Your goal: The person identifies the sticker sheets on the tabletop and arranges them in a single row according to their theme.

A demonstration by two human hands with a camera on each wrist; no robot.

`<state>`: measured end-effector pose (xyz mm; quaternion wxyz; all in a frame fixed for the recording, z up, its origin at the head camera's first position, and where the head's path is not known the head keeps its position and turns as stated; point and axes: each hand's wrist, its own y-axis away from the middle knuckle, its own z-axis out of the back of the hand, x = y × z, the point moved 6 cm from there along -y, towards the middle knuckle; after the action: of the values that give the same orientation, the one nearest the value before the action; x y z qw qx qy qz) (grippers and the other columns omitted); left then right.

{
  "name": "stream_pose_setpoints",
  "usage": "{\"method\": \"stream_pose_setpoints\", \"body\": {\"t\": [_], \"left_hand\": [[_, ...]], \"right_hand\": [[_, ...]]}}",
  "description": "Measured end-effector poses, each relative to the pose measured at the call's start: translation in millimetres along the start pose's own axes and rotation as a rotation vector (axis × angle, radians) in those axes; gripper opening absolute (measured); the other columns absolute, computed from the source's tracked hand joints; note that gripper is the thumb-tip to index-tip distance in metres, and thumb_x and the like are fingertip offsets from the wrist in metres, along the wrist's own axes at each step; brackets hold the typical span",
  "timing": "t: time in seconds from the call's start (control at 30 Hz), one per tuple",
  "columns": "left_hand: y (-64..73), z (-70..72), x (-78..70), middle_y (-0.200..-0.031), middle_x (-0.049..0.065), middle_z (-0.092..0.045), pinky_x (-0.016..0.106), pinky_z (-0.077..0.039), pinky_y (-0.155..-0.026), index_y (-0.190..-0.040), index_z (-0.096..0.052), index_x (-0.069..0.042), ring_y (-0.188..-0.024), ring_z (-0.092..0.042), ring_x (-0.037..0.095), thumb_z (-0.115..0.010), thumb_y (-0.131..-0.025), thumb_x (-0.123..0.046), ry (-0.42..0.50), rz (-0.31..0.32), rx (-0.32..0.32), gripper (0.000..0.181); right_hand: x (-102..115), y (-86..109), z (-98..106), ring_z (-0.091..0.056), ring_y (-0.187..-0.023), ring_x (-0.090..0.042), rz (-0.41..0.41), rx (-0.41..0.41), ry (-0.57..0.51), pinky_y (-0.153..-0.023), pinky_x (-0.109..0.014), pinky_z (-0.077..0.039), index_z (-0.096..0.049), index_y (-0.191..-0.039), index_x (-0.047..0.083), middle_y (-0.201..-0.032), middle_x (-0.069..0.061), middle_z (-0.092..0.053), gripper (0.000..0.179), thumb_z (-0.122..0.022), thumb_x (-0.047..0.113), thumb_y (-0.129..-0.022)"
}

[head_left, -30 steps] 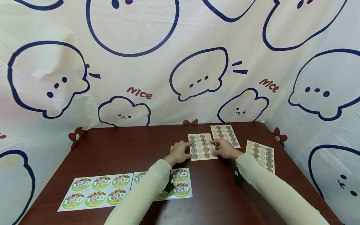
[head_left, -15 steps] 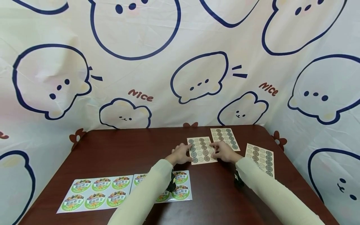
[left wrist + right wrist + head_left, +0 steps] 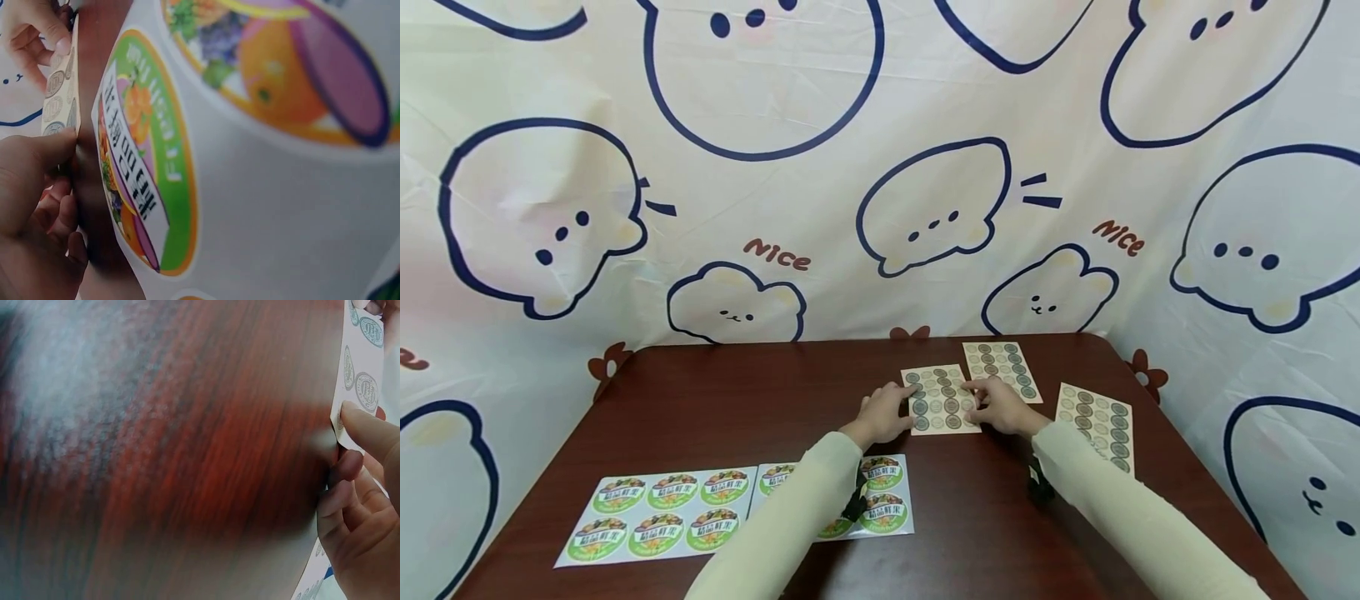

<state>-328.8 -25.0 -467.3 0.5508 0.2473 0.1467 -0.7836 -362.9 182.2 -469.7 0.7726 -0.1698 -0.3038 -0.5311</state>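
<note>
The left hand (image 3: pixel 882 417) and right hand (image 3: pixel 1003 407) pinch the sides of the middle sheet (image 3: pixel 943 401), toward the back of the table (image 3: pixel 985 533); the back sheet (image 3: pixel 1002 371) is just beside it, near the back edge; the side sheet (image 3: pixel 1103 422) is near the right edge, partly hidden by the right sleeve (image 3: pixel 1138 508); the left sleeve (image 3: pixel 790 512) hides some fruit stickers (image 3: pixel 657 533); brown wood shows between the arms and left of the left hand.
</note>
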Motion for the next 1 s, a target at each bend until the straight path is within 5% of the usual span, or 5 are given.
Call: {"method": "stream_pose_setpoints", "body": {"t": [0.3, 0.57, 1.0], "left_hand": [[-2.8, -0.9, 3.1, -0.122, 0.009, -0.061, 0.044, -0.033, -0.09, -0.146, -0.054, -0.01, -0.111, -0.058, 0.026, -0.077, -0.091, -0.016, 0.153, 0.026, -0.024, 0.06], [-3.6, 4.7, 3.4, -0.1, 0.009, -0.053, 0.03, -0.033, -0.068, -0.147, -0.052, -0.006, -0.071, -0.042, 0.015, -0.073, -0.091, -0.007, 0.342, 0.032, -0.056, 0.06], [5.0, 5.1, -3.8, -0.088, 0.004, -0.045, 0.026, -0.033, -0.056, -0.149, -0.05, -0.005, -0.055, -0.031, 0.012, -0.065, -0.096, -0.005, 0.465, 0.013, -0.074, 0.055]], "right_hand": [[2, 1.3, 0, -0.05, -0.064, -0.011, -0.015, 0.002, -0.01, -0.061, -0.024, -0.042, -0.056, -0.141, -0.004, -0.082, -0.005, -0.06, 0.059, -0.078, 0.004, -0.086], [8, 5.1, 4, -0.04, -0.055, -0.011, 0.051, -0.008, -0.098, -0.055, -0.023, -0.039, -0.054, -0.14, -0.007, -0.087, -0.009, -0.056, 0.056, -0.074, 0.001, -0.089], [11, 10.1, 16, -0.043, -0.058, -0.008, 0.103, -0.064, -0.149, -0.055, -0.024, -0.039, -0.054, -0.141, -0.006, -0.09, -0.011, -0.061, 0.054, -0.071, 0.008, -0.091]]}}
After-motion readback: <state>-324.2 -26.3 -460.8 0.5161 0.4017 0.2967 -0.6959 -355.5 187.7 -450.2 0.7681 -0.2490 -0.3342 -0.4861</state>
